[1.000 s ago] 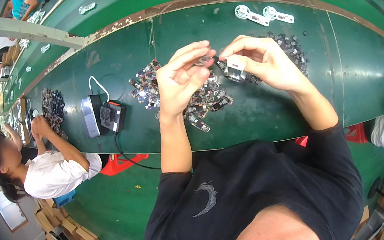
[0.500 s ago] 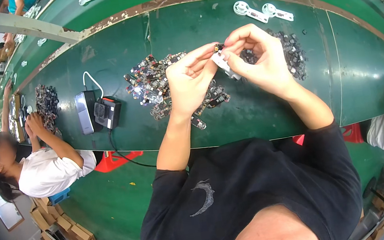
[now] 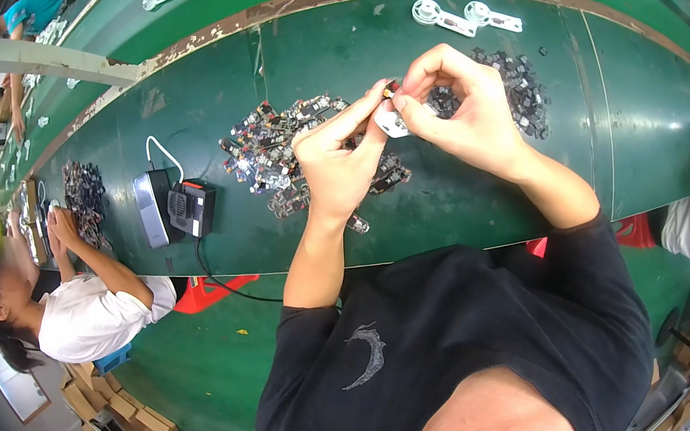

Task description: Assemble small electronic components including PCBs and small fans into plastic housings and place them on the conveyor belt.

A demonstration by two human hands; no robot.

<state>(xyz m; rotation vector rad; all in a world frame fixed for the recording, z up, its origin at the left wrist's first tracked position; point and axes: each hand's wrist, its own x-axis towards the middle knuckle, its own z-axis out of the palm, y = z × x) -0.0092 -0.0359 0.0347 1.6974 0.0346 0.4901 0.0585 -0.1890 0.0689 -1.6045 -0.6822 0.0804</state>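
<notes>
Above the green table my left hand and my right hand meet at the fingertips. Between them is a white plastic part, partly covered by fingers; the left hand grips it. A small dark piece with a yellowish spot sits at its upper end, pinched by my right thumb and index finger. Below and left of my hands lies a heap of small circuit boards. Behind my right hand spreads a pile of small black parts, partly hidden by it.
Two white ring-ended plastic pieces lie toward the far edge. A black box-shaped device with a cable stands at left beside a grey one. A co-worker sits farther left near another heap of parts.
The white part has turned between my fingers, showing a broader, rounder face now. My hands stay in nearly the same place, with the right fingertips shifted slightly left.
</notes>
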